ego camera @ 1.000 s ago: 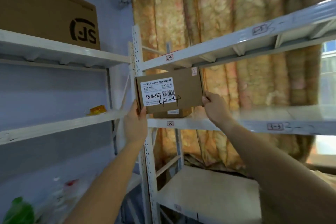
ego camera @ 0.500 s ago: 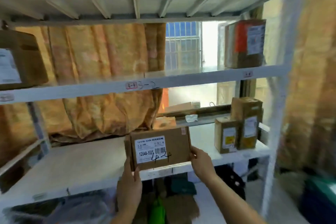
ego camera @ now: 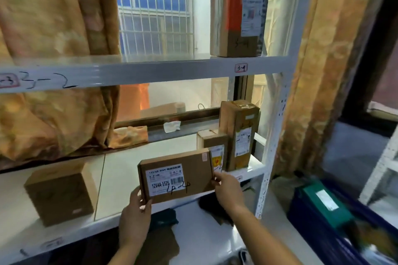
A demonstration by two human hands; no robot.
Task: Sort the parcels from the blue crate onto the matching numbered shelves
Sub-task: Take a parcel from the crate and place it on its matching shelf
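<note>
I hold a flat brown parcel with a white label reading 12V4A-5525 and handwritten "4-4". My left hand grips its lower left corner; my right hand grips its right edge. The parcel hangs just in front of the lower white shelf, left of two upright brown parcels. The shelf above carries the tags "3-2" and "3-4". The blue crate sits on the floor at the lower right with a green parcel inside.
A cube-shaped brown box stands on the lower shelf at left. A tall taped parcel marked 3-4 stands on the upper shelf. Orange curtains hang behind and right of the rack's white upright. Dark items lie under the shelf.
The view swung right and down from the 2-x shelves to the rack's right end. The parcel stays in both hands, now close to the two upright parcels.
</note>
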